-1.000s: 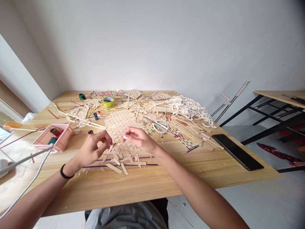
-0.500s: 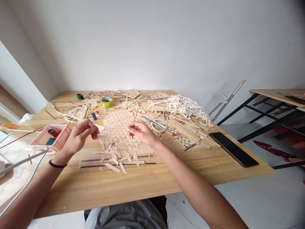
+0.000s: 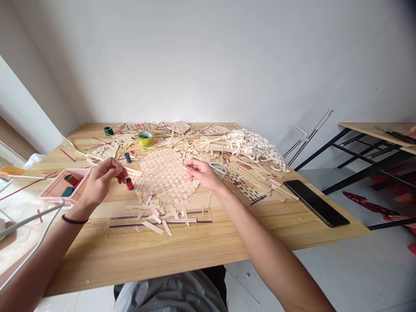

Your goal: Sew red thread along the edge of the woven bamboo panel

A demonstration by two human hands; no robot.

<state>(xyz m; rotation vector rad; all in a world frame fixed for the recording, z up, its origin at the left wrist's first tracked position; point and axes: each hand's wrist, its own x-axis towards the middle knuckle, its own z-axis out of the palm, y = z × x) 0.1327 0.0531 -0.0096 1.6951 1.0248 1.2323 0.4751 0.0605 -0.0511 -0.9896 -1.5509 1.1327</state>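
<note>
Left hand (image 3: 101,181) and right hand (image 3: 205,175), fingers curled, stand wider apart than one second ago; any grip cannot be determined. Red spool (image 3: 130,185) now shows beside left hand.

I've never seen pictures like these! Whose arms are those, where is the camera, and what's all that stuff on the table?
There's no robot here: these are a person's own bare hands. The camera is worn on their head, looking forward and down, so you see nearly what they see.

On the light wooden table lies a pale mat woven from flat strips. The left hand is near a small red spool. The right hand is above the mat's right side. Both hands have curled fingers, but anything pinched in them is too small to tell.

Around them are a pink plastic box, a round yellow-green tape roll and a flat black phone.
</note>
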